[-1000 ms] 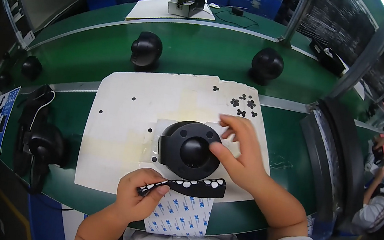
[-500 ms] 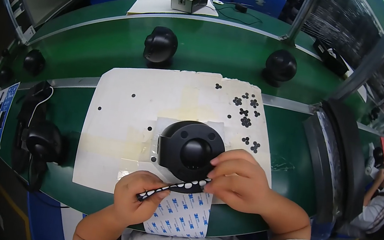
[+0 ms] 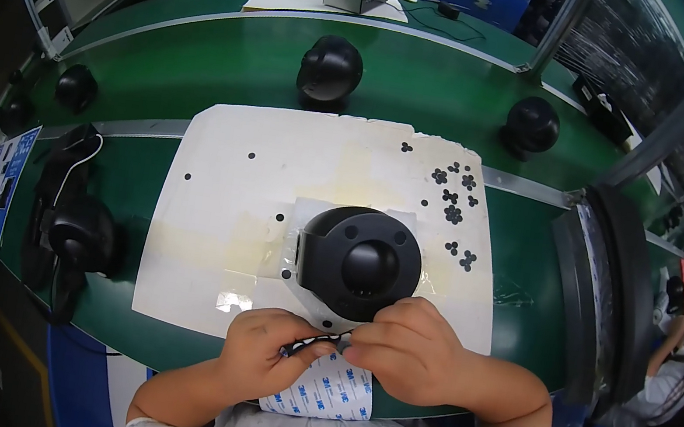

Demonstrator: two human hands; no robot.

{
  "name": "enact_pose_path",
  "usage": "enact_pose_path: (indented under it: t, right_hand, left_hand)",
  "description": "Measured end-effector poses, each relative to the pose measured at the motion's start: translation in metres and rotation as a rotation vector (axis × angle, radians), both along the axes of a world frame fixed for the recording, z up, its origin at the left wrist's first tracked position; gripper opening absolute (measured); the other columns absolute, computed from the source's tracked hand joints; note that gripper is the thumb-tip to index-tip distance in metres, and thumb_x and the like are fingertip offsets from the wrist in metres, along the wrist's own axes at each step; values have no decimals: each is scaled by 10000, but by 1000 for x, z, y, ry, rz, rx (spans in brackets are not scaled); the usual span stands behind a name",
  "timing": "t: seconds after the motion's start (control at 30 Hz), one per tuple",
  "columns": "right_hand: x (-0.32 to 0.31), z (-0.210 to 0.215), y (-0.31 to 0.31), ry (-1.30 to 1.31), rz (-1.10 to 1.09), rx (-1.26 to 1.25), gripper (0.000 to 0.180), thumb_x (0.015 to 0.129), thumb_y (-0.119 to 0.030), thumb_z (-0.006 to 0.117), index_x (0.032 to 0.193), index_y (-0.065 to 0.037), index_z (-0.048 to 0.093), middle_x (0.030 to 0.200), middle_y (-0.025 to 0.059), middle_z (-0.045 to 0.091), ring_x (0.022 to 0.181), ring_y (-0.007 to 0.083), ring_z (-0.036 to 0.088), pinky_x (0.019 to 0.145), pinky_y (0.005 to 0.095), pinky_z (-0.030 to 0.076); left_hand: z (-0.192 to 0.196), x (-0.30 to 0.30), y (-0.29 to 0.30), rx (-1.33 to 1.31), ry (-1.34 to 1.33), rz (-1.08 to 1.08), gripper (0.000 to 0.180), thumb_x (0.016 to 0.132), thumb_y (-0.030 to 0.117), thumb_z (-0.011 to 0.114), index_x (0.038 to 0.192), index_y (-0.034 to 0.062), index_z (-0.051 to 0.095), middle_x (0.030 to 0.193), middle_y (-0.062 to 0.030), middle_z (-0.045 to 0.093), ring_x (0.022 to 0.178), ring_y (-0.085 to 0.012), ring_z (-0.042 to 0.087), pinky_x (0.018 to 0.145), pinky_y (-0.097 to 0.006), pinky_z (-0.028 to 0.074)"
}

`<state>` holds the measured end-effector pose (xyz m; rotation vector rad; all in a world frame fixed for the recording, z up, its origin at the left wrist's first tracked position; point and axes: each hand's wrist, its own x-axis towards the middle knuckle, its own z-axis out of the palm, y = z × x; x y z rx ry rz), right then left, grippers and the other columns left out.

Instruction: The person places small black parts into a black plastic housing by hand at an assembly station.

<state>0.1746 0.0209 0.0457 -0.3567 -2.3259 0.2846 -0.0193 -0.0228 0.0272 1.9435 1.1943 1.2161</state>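
Observation:
A sheet of black adhesive pads shows its white, blue-printed backing and hangs off the near table edge. Its upper edge is folded over, showing black with white spots. My left hand pinches the left end of that fold. My right hand has its fingers closed at the fold's right end, just below a round black device housing. Whether a loose pad sits between the right fingertips is hidden. The housing lies on a white board, its round recess facing up, with small dark discs near its rim.
Clusters of black round pads lie at the board's right, with several single dots on the left. Black rounded devices stand on the green bench behind. A dark device with a white cable is at left, black curved parts at right.
Both hands have drawn closer together along the folded edge, and the right has come down from the housing's rim. The view has shifted slightly. A dark dot now shows below the housing.

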Motion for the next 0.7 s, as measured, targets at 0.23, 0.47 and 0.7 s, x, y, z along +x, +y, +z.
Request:
enact_pose_path:
  t: [0.23,0.47,0.7]
  right_hand:
    - [-3,-7,-1,337,96,-310,353,626,15,657,955,-75,565,1001,109,534,858,263,548,706,324,430]
    - [-15,-16,-1,311,81,-203,406,650,-2,673,1030,-59,541,1044,116,520,851,250,560,675,310,437]
    - [-9,-7,2,78,225,-73,408,702,-91,643,1091,-128,527,1075,97,512,809,204,554,614,269,416]
  left_hand:
    - [-3,-1,0,-190,-107,-50,137,771,120,608,808,-8,577,681,-122,583,553,-223,561,505,-271,422]
    - [0,1,-5,-160,-130,-86,72,790,48,546,817,-19,540,716,-132,578,575,-242,564,519,-292,433]
    - [-5,-3,-3,23,0,-75,69,752,33,586,793,-6,546,656,-125,572,537,-265,558,484,-310,436]
